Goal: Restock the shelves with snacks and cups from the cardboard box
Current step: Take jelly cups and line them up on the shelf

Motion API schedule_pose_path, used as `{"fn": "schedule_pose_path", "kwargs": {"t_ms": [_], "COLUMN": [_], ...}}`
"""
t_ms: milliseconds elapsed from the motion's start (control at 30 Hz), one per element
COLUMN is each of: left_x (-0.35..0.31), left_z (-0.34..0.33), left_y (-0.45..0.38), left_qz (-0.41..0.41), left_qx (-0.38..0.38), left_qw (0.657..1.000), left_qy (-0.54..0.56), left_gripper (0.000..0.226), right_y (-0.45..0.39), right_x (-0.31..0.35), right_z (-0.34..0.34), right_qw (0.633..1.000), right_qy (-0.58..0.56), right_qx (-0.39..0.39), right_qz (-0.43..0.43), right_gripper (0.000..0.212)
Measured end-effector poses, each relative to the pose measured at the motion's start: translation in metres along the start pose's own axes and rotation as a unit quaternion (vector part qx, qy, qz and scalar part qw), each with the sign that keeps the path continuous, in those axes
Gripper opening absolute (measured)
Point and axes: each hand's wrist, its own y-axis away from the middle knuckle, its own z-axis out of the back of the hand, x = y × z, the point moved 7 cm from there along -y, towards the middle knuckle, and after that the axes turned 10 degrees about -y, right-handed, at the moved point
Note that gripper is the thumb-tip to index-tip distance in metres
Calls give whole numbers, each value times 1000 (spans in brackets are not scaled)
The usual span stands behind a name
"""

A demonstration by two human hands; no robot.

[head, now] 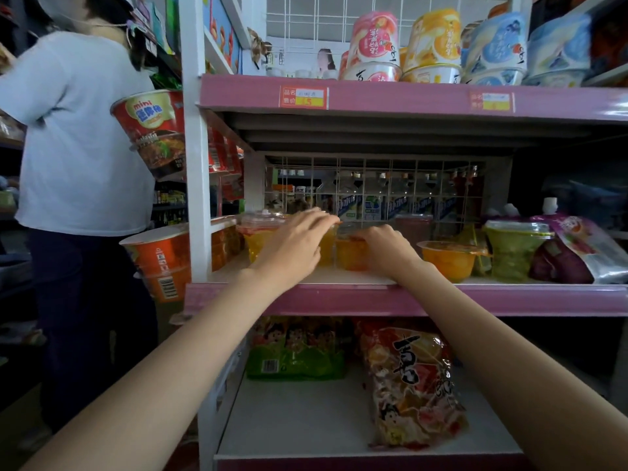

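Note:
Both my hands reach onto the middle pink shelf (pixel 407 299). My left hand (pixel 295 246) lies with fingers stretched over a yellow jelly cup (pixel 327 250), touching its top. My right hand (pixel 387 248) curls its fingers over the lid of a small orange jelly cup (pixel 351 255) standing beside the yellow one. Left of them stands a taller yellow cup with a clear lid (pixel 258 237). The cardboard box is out of view.
To the right on the same shelf are an orange fruit cup (pixel 447 260), a green cup (pixel 513 253) and a purple pouch (pixel 577 249). Snack bags (pixel 411 385) lie on the shelf below. A person in a white shirt (pixel 78 137) stands at left beside noodle bowls (pixel 153 130).

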Motion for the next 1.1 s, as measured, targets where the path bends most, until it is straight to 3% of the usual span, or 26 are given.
{"fn": "schedule_pose_path", "kwargs": {"t_ms": [367,633,833,900,967,1100], "left_x": [7,10,8,6,6,6], "left_z": [-64,-69,-64,-61,-59,-60], "left_y": [-40,-39,-35,-34,-33,-31], "left_qz": [66,64,72,65,65,82], "left_qx": [111,102,102,99,98,116], "left_qw": [992,992,991,992,992,989], "left_qy": [8,23,38,34,34,48], "left_gripper": [63,68,64,59,62,72], "right_y": [-74,-87,-55,-41,-22,20], "right_x": [-43,-45,-29,-29,-36,-64], "right_z": [-26,-38,9,37,64,71], "right_qw": [996,993,996,993,985,920], "right_qy": [-9,49,55,84,99,167], "right_qx": [33,81,50,78,127,332], "right_qz": [-77,-73,-39,-39,-63,-128], "right_gripper": [30,31,34,31,41,67]}}
